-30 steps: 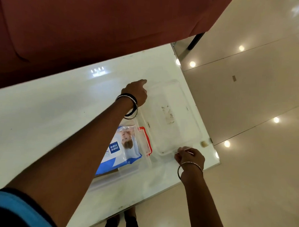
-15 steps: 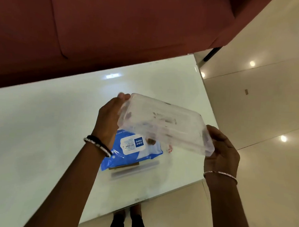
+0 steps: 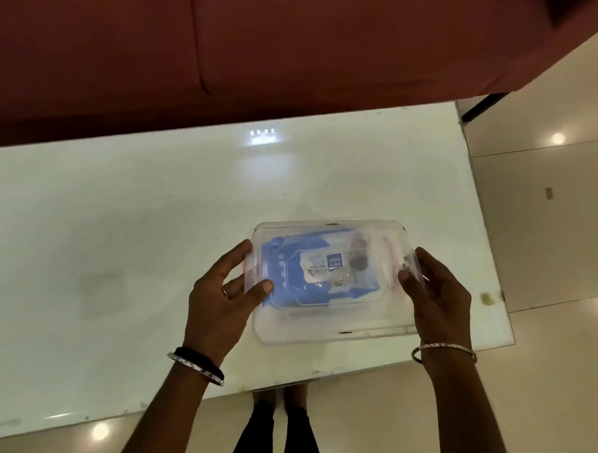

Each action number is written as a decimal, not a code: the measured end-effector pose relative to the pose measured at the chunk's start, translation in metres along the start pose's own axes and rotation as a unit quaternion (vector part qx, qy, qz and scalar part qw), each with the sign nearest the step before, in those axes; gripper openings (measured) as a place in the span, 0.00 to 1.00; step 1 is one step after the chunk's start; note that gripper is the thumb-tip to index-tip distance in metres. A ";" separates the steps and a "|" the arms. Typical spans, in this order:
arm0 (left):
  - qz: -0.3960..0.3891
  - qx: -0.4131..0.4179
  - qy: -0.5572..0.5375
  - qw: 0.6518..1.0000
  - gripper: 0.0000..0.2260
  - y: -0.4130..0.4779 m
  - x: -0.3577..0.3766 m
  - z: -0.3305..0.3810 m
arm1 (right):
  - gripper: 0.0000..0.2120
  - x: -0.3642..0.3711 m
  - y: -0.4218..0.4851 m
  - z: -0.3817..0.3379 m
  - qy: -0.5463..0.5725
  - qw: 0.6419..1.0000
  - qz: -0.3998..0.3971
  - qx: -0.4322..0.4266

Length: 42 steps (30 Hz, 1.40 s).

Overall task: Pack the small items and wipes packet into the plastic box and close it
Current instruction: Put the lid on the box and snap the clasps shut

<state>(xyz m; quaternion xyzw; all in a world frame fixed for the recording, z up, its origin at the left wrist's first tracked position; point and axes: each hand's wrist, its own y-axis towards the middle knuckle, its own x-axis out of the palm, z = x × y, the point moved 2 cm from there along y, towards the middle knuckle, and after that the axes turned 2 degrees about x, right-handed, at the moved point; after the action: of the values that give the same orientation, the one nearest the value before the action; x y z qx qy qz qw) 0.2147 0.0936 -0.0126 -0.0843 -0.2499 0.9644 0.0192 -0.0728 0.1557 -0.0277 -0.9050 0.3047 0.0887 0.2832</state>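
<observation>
A clear plastic box (image 3: 324, 330) lies near the front right corner of the white glass table (image 3: 119, 235), with its clear lid lying over it. Through the plastic I see the blue wipes packet (image 3: 288, 277) and a few small brown items (image 3: 357, 261). My left hand (image 3: 219, 301) grips the left end of the lid, thumb on top. My right hand (image 3: 438, 297) grips the right end, by a reddish clip. Motion blur hides whether the lid sits fully down.
A dark red sofa (image 3: 264, 46) runs along the table's far edge. Glossy beige floor (image 3: 547, 237) lies to the right and in front. The table's front edge passes just under the box, and my legs (image 3: 278, 431) show below it.
The clear lid was lifted from the table's right side, carried in both hands, and now lies over the box with the wipes packet. Both hands have shifted to its two ends.
</observation>
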 end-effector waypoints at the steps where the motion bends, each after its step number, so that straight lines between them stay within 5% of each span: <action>1: 0.014 -0.004 0.014 1.000 0.29 -0.001 0.000 -0.002 | 0.23 0.003 0.001 0.001 0.009 1.000 0.001 -0.007; 7: 0.055 -0.012 0.032 0.998 0.28 -0.002 0.005 -0.010 | 0.24 0.015 0.013 0.002 0.047 0.999 0.016 -0.013; 27: 0.071 -0.036 0.122 0.989 0.17 0.019 0.007 -0.036 | 0.18 0.023 0.028 0.006 -0.161 0.985 0.056 0.034; 35: -0.021 -0.200 -0.088 0.976 0.26 0.015 0.017 -0.043 | 0.29 0.017 0.040 0.008 -0.106 0.977 -0.056 0.178; 42: 0.063 -0.120 -0.027 0.990 0.15 0.019 0.010 -0.046 | 0.21 0.021 0.031 0.021 -0.046 0.978 -0.044 0.197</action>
<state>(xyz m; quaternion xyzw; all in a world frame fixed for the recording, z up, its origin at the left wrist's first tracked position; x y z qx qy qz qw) 0.2125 0.0997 -0.0625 -0.0756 -0.3588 0.9285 -0.0590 -0.0742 0.1369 -0.0660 -0.8390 0.2630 0.0559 0.4730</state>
